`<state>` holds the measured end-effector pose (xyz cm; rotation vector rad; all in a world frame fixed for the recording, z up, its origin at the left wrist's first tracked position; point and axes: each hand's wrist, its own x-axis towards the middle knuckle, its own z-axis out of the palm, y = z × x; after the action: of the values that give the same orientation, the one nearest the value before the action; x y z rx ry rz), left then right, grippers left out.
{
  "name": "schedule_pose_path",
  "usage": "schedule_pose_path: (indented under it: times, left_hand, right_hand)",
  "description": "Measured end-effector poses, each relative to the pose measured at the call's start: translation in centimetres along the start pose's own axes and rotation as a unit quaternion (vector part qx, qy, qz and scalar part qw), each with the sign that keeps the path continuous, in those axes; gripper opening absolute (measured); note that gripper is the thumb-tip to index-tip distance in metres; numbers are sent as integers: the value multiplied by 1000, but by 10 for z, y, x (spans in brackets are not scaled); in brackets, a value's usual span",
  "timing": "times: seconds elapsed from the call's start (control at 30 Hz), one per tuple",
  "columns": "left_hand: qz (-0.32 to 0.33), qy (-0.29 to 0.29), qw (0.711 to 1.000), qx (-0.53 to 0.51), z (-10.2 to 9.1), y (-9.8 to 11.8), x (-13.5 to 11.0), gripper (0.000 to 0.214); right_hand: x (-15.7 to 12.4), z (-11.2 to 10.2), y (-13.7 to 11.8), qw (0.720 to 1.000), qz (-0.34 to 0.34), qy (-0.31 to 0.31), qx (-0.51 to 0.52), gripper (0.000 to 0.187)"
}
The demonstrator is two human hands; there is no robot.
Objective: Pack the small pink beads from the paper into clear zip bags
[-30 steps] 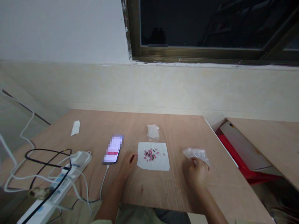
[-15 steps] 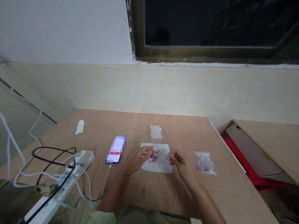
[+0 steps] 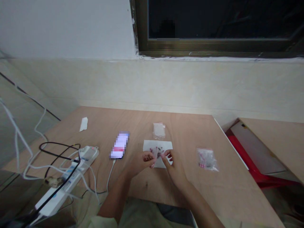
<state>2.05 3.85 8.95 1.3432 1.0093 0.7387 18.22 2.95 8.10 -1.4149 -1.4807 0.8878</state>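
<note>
Over a white sheet of paper [image 3: 148, 144], my two hands are close together. Between them is a small clear plastic bag [image 3: 156, 152], thin and hard to make out. My left hand [image 3: 147, 160] pinches its left side, fingers curled. From the other side, the thumb and fingers of my right hand [image 3: 170, 158] close on its edge. Small pink and dark beads [image 3: 160, 148] lie on the paper just behind the bag; my hands partly hide them.
A stack of clear bags [image 3: 159, 130] lies behind the paper. To the right is a bag with pink pieces [image 3: 207, 159]. On the left are a charging phone [image 3: 120, 145], a power strip [image 3: 68, 177] with tangled cables, and a white scrap [image 3: 83, 124].
My right hand has moved left from the paper's right edge to meet my left hand. My left hand has come away from the beads, and both now hold the small bag.
</note>
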Motion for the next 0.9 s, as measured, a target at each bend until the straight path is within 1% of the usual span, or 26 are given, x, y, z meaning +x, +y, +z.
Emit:
schedule_pose_path:
  times: [0.07, 0.1, 0.13, 0.27, 0.4, 0.47, 0.57, 0.67, 0.73, 0.77, 0.83, 0.9]
  left_hand:
    - [6, -4, 1000, 1, 3, 2, 0, 15]
    - [9, -5, 1000, -1, 5, 2, 1, 15]
    - [11, -2, 1000, -2, 6, 2, 0, 15]
    - [13, 21, 1000, 9, 8, 1, -1, 16]
    - [22, 40, 999, 18, 5, 0, 0, 18]
    - [24, 69, 997, 21, 0, 0, 2, 20]
    - [20, 120, 992, 34, -7, 2, 5, 21]
    - [15, 139, 988, 60, -3, 8, 5, 16]
    - [28, 136, 987, 82, 7, 12, 3, 12]
    - [42, 130, 986, 97, 12, 14, 2, 11]
    - [69, 112, 982, 135, 21, 15, -2, 11]
    - [78, 94, 978, 169, 22, 12, -7, 13]
  right_hand:
    - [-1, 4, -9, 995, 1, -95, 14, 22]
    - [0, 6, -10, 992, 4, -124, 17, 22]
    - [2, 8, -11, 990, 4, -139, 16, 22]
    - [11, 13, -5, 990, -3, -143, 9, 21]
    - [16, 13, 1, 987, 38, -151, 27, 20]
    - [18, 11, 2, 987, 54, -149, 19, 20]
    - [20, 8, 4, 989, 56, -137, -24, 19]
    - [21, 12, 6, 990, 67, -109, -53, 13]
    - [21, 18, 6, 991, 81, -109, -14, 6]
    - [21, 22, 6, 987, 92, -127, 26, 9]
    - [20, 27, 8, 968, 125, -182, 118, 17]
    - [20, 28, 13, 942, 169, -218, 189, 20]
